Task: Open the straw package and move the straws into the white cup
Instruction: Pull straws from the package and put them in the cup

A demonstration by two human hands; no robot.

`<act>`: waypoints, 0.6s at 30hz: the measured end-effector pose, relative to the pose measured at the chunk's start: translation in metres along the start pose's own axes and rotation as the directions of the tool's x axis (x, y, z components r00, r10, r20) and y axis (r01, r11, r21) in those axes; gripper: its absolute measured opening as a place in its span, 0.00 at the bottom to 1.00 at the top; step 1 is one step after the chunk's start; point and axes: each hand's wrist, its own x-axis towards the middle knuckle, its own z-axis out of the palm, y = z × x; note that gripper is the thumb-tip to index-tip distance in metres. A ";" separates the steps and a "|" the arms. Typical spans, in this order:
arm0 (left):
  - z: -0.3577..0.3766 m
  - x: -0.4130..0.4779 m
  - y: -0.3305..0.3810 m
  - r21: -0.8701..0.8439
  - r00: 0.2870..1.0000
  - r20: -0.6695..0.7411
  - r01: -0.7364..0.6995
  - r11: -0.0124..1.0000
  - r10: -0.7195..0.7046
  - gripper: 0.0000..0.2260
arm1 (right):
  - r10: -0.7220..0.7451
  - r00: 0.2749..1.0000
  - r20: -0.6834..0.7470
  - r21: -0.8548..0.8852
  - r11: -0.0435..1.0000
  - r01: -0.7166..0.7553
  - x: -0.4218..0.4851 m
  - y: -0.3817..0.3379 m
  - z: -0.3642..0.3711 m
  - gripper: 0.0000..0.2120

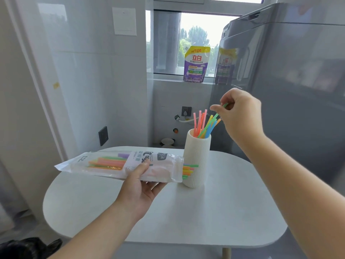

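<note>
The single view comes from a wide-angle head camera. It faces forward and tilts down over the table (224, 212), at arm's length. Both forearms enter from the bottom edge. From frame centre, the left hand (138, 186) lies at 7 o'clock and the right hand (240, 116) at 3 o'clock. The cup (196, 161) stands close, at 5 o'clock. The window (197, 34) lies farther off at 12 o'clock. The fridge (298, 81) fills 2 o'clock. Straight edges bow near the frame borders.

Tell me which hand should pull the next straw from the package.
Right. The left hand holds the package, its straw ends poking out toward the white cup; the right hand, pinching a green straw over the cup, is likely nearest them.
</note>
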 end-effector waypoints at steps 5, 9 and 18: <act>-0.003 0.001 0.003 0.013 1.000 -0.005 -0.002 1.000 0.002 0.15 | -0.082 0.996 0.028 -0.072 0.994 0.084 -0.020 0.010 0.020 0.10; -0.003 0.001 0.005 0.016 1.000 0.004 -0.009 1.000 0.009 0.16 | -0.146 0.983 0.112 -0.213 0.963 0.167 -0.041 0.018 0.023 0.12; 0.002 -0.004 0.004 0.040 0.999 0.041 -0.014 0.999 0.012 0.13 | 0.364 0.807 0.465 0.138 0.871 -0.472 -0.111 -0.007 0.015 0.11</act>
